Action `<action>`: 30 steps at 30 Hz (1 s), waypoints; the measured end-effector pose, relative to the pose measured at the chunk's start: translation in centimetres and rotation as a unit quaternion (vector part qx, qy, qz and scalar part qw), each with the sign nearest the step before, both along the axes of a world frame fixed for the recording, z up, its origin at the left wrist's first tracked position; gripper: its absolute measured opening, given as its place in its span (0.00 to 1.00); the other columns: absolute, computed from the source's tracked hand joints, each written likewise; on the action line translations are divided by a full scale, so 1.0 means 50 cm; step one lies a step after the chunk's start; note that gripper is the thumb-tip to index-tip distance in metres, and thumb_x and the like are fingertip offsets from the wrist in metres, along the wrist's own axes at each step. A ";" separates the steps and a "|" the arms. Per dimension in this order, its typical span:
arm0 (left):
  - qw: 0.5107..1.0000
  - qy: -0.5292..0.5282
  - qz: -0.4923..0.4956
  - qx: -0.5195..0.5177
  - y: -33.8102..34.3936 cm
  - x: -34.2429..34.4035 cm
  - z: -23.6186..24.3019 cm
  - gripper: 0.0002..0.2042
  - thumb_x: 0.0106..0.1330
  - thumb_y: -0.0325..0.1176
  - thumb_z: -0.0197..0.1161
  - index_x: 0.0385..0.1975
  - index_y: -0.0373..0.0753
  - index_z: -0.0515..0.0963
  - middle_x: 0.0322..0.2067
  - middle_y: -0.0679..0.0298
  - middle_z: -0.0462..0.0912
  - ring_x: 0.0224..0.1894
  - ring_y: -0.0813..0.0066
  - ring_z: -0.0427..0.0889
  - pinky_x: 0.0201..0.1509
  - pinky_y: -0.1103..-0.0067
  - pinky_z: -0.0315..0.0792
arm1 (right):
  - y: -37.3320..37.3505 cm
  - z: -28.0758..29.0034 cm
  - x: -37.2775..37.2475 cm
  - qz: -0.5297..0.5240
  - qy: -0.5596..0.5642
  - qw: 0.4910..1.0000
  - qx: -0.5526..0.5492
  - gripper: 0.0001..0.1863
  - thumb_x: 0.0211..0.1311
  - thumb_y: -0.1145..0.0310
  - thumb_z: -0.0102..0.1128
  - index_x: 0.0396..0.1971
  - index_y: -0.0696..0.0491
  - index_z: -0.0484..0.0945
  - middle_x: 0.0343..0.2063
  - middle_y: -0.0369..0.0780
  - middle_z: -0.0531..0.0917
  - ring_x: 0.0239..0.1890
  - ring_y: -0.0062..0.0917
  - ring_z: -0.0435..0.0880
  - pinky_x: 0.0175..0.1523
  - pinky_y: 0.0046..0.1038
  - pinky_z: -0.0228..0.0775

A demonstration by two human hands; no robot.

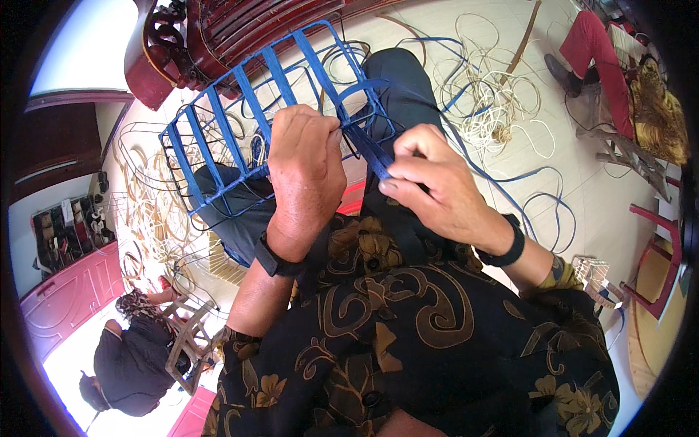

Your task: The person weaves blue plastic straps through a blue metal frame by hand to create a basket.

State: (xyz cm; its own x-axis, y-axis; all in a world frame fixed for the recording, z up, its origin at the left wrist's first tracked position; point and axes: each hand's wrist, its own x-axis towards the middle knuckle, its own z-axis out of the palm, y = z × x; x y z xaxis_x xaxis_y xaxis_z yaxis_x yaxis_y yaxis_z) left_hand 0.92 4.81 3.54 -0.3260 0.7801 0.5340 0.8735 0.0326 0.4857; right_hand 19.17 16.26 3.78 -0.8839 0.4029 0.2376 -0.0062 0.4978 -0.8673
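Observation:
Across my thighs rests a wire frame [240, 162], its several parallel bars wrapped in blue strip. My left hand [306, 175] is closed at the frame's near edge, knuckles up; its fingertips are partly hidden, and it appears to grip the edge there. A flat blue strip [366, 151] runs from beside that hand toward my right hand [440, 186]. The thumb and fingers of my right hand pinch this strip, holding it taut just right of the frame. A curved loop of blue strip [364, 86] stands up over the frame's right end.
Loose cream cane strands [502, 109] lie tangled on the floor at right, with long blue strips [561, 211] trailing nearby. More pale strands [145, 197] heap at left. Dark carved furniture [240, 33] stands ahead. One person [138, 364] sits lower left; another's red-trousered leg [604, 65] shows upper right.

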 end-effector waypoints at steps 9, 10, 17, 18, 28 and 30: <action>0.998 0.061 0.015 -0.002 -0.023 0.037 -0.007 0.19 0.48 0.18 0.70 0.43 0.37 0.82 0.51 0.52 0.79 0.61 0.45 0.73 0.66 0.56 0.67 | 0.058 0.099 0.211 0.149 -0.004 0.983 -0.108 0.13 0.55 0.61 0.76 0.23 0.53 0.83 0.38 0.41 0.83 0.56 0.44 0.79 0.59 0.45 0.69; 0.998 0.059 0.016 -0.003 -0.020 0.036 -0.008 0.20 0.48 0.18 0.69 0.44 0.37 0.82 0.53 0.51 0.78 0.62 0.44 0.72 0.66 0.55 0.66 | 0.053 0.117 0.243 0.121 0.003 0.982 -0.145 0.14 0.55 0.57 0.76 0.22 0.52 0.85 0.32 0.39 0.85 0.53 0.44 0.81 0.58 0.46 0.69; 0.995 0.084 0.035 0.041 -0.009 0.032 -0.026 0.16 0.49 0.20 0.72 0.40 0.40 0.86 0.51 0.52 0.79 0.60 0.46 0.74 0.64 0.58 0.67 | 0.090 0.227 0.745 -0.253 0.279 0.896 -0.235 0.17 0.57 0.56 0.74 0.26 0.55 0.80 0.26 0.37 0.76 0.44 0.39 0.76 0.62 0.45 0.64; 0.994 0.094 0.036 0.046 -0.002 0.035 -0.026 0.15 0.49 0.20 0.72 0.39 0.40 0.86 0.51 0.52 0.79 0.60 0.46 0.74 0.64 0.58 0.67 | 0.099 0.236 0.856 -0.322 0.321 0.863 -0.219 0.17 0.57 0.56 0.74 0.26 0.55 0.79 0.26 0.36 0.75 0.43 0.39 0.75 0.63 0.45 0.64; 0.994 0.101 0.024 0.030 -0.003 0.032 -0.022 0.12 0.51 0.25 0.70 0.38 0.40 0.86 0.51 0.48 0.78 0.60 0.46 0.73 0.60 0.58 0.64 | 0.162 0.432 1.392 -0.559 0.403 0.715 -0.119 0.22 0.59 0.55 0.71 0.32 0.59 0.73 0.18 0.34 0.62 0.30 0.32 0.67 0.68 0.44 0.56; 0.993 0.112 0.037 0.028 0.002 0.038 -0.020 0.12 0.51 0.25 0.70 0.37 0.41 0.86 0.51 0.48 0.78 0.60 0.46 0.73 0.60 0.58 0.64 | 0.141 0.426 1.378 -0.560 0.415 0.699 -0.159 0.20 0.69 0.55 0.64 0.33 0.60 0.75 0.20 0.36 0.68 0.31 0.33 0.71 0.67 0.46 0.63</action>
State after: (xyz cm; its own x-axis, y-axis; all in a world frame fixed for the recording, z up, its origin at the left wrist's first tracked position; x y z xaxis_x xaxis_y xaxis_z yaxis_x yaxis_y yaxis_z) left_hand 2.83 4.89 2.57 -0.2499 0.7254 0.6414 0.9559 0.0791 0.2829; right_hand 88.10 23.31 25.07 0.4168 0.8813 0.2228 -0.3335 0.3763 -0.8644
